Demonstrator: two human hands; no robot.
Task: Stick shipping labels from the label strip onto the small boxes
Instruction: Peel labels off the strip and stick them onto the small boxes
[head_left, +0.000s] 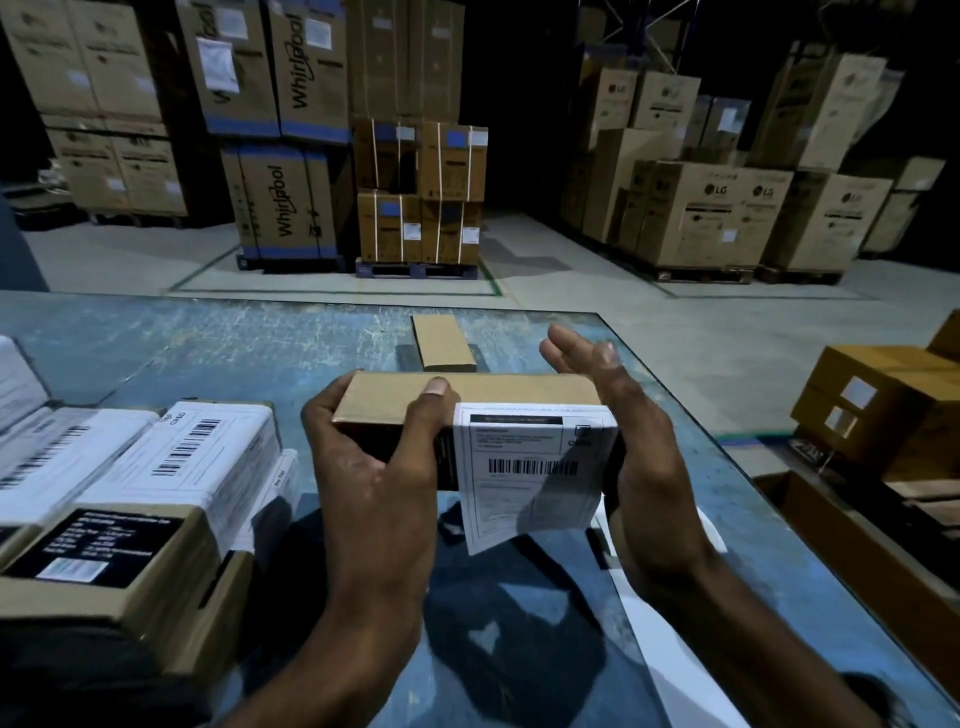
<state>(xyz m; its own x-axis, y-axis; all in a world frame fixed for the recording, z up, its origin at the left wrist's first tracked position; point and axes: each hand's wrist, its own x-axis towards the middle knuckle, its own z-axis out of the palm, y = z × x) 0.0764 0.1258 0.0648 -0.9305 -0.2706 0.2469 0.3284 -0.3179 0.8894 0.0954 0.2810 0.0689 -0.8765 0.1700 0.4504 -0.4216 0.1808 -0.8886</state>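
A: How many boxes?
B: One small box (467, 400) above the worktop (208, 343), gripped by the left hand (374, 467); one bare box (443, 343) lies beyond.
A: The label?
B: One label (530, 467) on it, lower edge hanging loose; right hand (639, 457) fingers straight against the box's end.

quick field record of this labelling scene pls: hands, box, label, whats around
held box: small brown box lifted above the blue table
left hand: left hand grips the box's left end, thumb on top
right hand: right hand flat against the right end, fingers straight
label: shipping label on the box's near side, lower part hanging loose below it
labelled boxes: stack at left
unlabelled box: plain box further back on the table
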